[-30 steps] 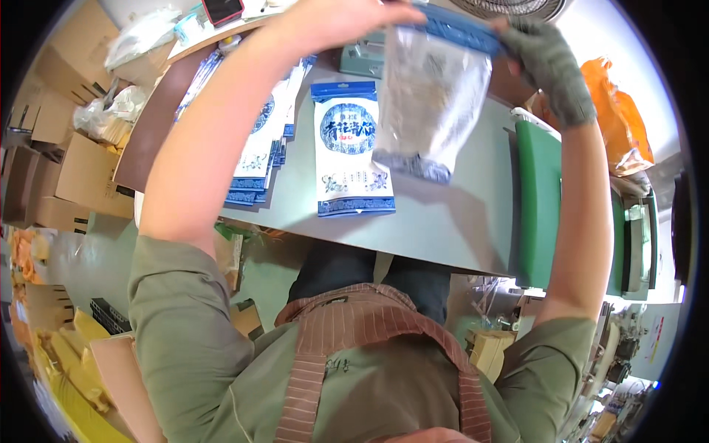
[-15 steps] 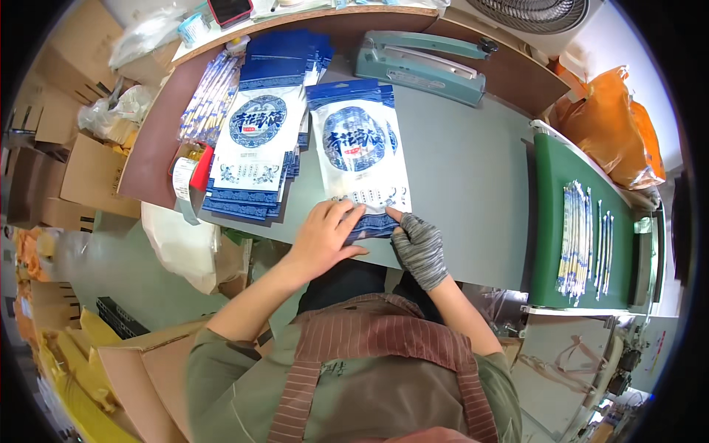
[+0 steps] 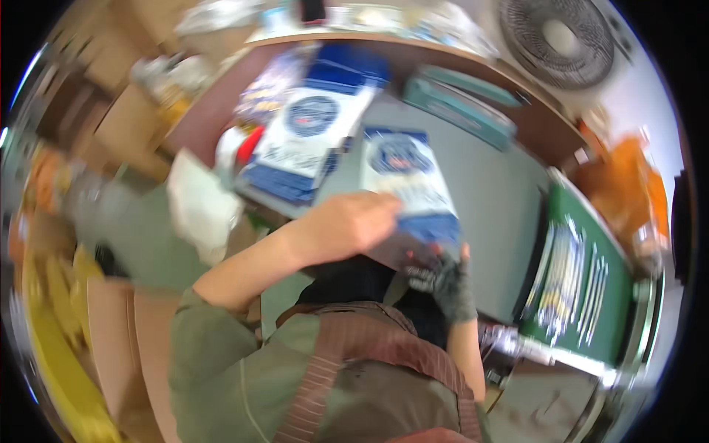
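Picture motion-blurred. Left hand [image 3: 354,225] bare, lay flat on lower part of blue-and-white pouch [image 3: 410,184], fingers together, pressing, not clamped. Right hand [image 3: 443,277] in grey fingerless glove gripped pouch's near edge, fingers closed on it. Pouch lay on grey counter [image 3: 487,199], just right of stack of like pouches [image 3: 303,144]. Teal heat sealer [image 3: 458,107] behind pouch. Green tray [image 3: 583,273] at right. Fan [image 3: 557,37] beyond.
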A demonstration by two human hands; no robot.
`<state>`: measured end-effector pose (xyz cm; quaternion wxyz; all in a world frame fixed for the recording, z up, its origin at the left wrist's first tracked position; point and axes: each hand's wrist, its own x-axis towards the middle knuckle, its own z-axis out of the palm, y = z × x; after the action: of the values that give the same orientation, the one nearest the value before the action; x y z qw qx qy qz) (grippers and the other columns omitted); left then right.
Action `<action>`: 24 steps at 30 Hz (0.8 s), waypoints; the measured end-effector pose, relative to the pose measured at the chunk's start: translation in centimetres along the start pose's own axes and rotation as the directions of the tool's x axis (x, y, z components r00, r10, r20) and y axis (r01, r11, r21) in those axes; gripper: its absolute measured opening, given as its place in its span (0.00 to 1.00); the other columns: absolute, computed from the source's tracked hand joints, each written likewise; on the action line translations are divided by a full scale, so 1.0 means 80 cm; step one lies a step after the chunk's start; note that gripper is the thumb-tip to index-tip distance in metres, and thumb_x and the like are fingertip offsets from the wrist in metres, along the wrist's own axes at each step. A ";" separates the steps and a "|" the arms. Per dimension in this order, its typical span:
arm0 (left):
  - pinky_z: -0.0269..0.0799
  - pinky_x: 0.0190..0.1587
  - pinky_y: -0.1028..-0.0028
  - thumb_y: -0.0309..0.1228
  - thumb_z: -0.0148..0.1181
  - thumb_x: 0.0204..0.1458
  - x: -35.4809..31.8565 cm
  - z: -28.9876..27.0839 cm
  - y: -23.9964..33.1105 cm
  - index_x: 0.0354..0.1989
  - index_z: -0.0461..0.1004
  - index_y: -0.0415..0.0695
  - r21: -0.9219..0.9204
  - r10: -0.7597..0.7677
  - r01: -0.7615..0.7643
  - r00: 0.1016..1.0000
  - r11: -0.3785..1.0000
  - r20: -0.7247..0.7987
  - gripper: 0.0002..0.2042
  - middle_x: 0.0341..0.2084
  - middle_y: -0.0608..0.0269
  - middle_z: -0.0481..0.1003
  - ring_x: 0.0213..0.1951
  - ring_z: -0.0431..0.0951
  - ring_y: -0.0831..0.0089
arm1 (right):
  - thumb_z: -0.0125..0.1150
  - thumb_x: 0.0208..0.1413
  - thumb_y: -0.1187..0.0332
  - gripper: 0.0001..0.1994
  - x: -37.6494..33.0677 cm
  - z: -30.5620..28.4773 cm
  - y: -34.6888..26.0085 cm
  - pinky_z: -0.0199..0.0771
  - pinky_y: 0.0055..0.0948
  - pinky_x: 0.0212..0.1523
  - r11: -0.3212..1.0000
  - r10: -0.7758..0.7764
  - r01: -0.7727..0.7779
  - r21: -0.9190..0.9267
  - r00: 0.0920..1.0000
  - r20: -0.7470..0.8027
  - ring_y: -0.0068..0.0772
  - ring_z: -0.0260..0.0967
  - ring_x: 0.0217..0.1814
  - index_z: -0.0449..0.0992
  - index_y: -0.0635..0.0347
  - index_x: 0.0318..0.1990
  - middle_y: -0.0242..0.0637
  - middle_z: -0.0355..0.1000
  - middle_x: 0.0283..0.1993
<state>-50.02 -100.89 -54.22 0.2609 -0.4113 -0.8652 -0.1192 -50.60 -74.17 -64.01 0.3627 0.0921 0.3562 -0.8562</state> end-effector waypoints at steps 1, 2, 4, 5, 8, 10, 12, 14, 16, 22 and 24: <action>0.76 0.42 0.67 0.24 0.56 0.43 0.011 -0.024 0.024 0.30 0.71 0.36 -0.086 0.027 -0.017 0.993 0.996 0.115 0.06 0.41 0.51 0.73 0.42 0.77 0.59 | 0.43 0.57 0.37 0.36 -0.003 0.003 -0.001 0.79 0.49 0.43 0.999 0.033 -0.035 0.006 0.970 0.242 0.53 0.72 0.49 0.61 0.59 0.60 0.54 0.65 0.57; 0.75 0.41 0.67 0.26 0.54 0.43 0.020 -0.036 0.050 0.26 0.69 0.39 -0.191 0.066 -0.023 0.973 0.981 0.223 0.05 0.37 0.54 0.72 0.39 0.75 0.61 | 0.40 0.48 0.26 0.50 0.015 -0.025 0.009 0.70 0.49 0.55 0.969 -0.080 0.101 -0.224 0.992 0.102 0.57 0.66 0.56 0.51 0.62 0.66 0.57 0.62 0.59; 0.72 0.38 0.68 0.27 0.52 0.44 0.014 -0.057 0.099 0.25 0.70 0.39 -0.378 0.171 0.009 0.881 0.926 0.441 0.04 0.31 0.56 0.70 0.35 0.73 0.62 | 0.40 0.51 0.29 0.48 -0.008 0.051 0.000 0.65 0.53 0.59 0.963 0.183 -0.236 0.133 0.929 0.322 0.55 0.62 0.60 0.52 0.66 0.65 0.58 0.59 0.62; 0.72 0.39 0.68 0.27 0.51 0.44 0.003 -0.056 0.126 0.24 0.69 0.39 -0.375 0.188 -0.010 0.878 0.927 0.441 0.04 0.30 0.57 0.70 0.34 0.72 0.62 | 0.51 0.52 0.36 0.44 0.001 0.046 -0.003 0.72 0.49 0.52 0.955 0.291 -0.287 -0.072 0.868 0.402 0.49 0.68 0.54 0.56 0.69 0.62 0.56 0.64 0.57; 0.70 0.44 0.68 0.29 0.53 0.47 -0.022 -0.084 0.168 0.28 0.71 0.38 -0.351 0.077 0.164 0.810 0.922 0.582 0.06 0.35 0.53 0.70 0.39 0.72 0.59 | 0.66 0.50 0.61 0.22 0.024 0.025 0.055 0.78 0.31 0.37 0.932 0.259 -0.237 -0.273 0.965 0.047 0.35 0.75 0.38 0.72 0.69 0.47 0.44 0.75 0.41; 0.68 0.48 0.67 0.31 0.54 0.49 -0.044 -0.104 0.177 0.33 0.73 0.37 -0.326 -0.012 0.327 0.721 0.887 0.693 0.09 0.40 0.50 0.71 0.45 0.72 0.57 | 0.64 0.51 0.64 0.17 0.054 0.008 0.061 0.78 0.30 0.37 0.905 0.204 -0.161 -0.393 0.976 0.070 0.33 0.75 0.39 0.75 0.68 0.43 0.43 0.75 0.40; 0.62 0.57 0.62 0.41 0.57 0.54 -0.085 -0.123 0.180 0.57 0.63 0.34 -0.463 -0.416 0.378 0.909 0.802 0.021 0.27 0.58 0.43 0.61 0.62 0.60 0.56 | 0.65 0.49 0.64 0.17 0.086 0.002 0.063 0.79 0.31 0.38 0.716 0.144 0.141 -0.684 0.929 0.342 0.33 0.75 0.39 0.75 0.68 0.43 0.43 0.75 0.40; 0.54 0.63 0.57 0.50 0.58 0.53 -0.132 -0.142 0.184 0.68 0.41 0.35 -0.737 -0.967 0.657 0.255 0.163 0.013 0.44 0.67 0.45 0.47 0.69 0.43 0.59 | 0.65 0.47 0.64 0.25 0.025 0.180 0.059 0.79 0.36 0.43 0.855 0.256 -0.095 -0.509 0.932 0.257 0.37 0.75 0.43 0.69 0.68 0.52 0.45 0.74 0.45; 0.55 0.63 0.60 0.49 0.58 0.54 -0.174 -0.163 0.170 0.68 0.36 0.36 -0.901 -0.948 0.294 -0.079 -0.318 0.309 0.46 0.67 0.50 0.47 0.68 0.48 0.63 | 0.65 0.47 0.66 0.28 0.017 0.255 0.093 0.78 0.36 0.45 0.885 0.375 -0.251 -0.393 0.884 0.280 0.37 0.75 0.43 0.65 0.68 0.56 0.46 0.73 0.47; 0.74 0.48 0.69 0.33 0.64 0.50 -0.297 -0.279 0.158 0.53 0.67 0.34 -0.989 -0.997 0.133 -0.039 -0.064 0.059 0.24 0.46 0.54 0.74 0.46 0.76 0.69 | 0.60 0.53 0.64 0.27 0.070 0.460 0.217 0.70 0.27 0.50 0.570 0.286 0.534 -0.624 0.583 0.760 0.28 0.69 0.49 0.64 0.65 0.59 0.40 0.69 0.52; 0.76 0.44 0.70 0.31 0.67 0.47 -0.356 -0.339 0.166 0.52 0.69 0.35 -0.967 -0.983 0.253 -0.170 0.021 -0.066 0.24 0.42 0.54 0.77 0.40 0.79 0.69 | 0.58 0.56 0.64 0.26 0.078 0.521 0.270 0.68 0.25 0.51 0.552 0.292 0.602 -0.577 0.509 0.810 0.26 0.68 0.51 0.62 0.66 0.60 0.37 0.69 0.54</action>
<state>-15.18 -122.36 -47.33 0.3325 0.2557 -0.5240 -0.7412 -36.08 -116.27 -47.96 0.3917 -0.5516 0.4911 -0.5487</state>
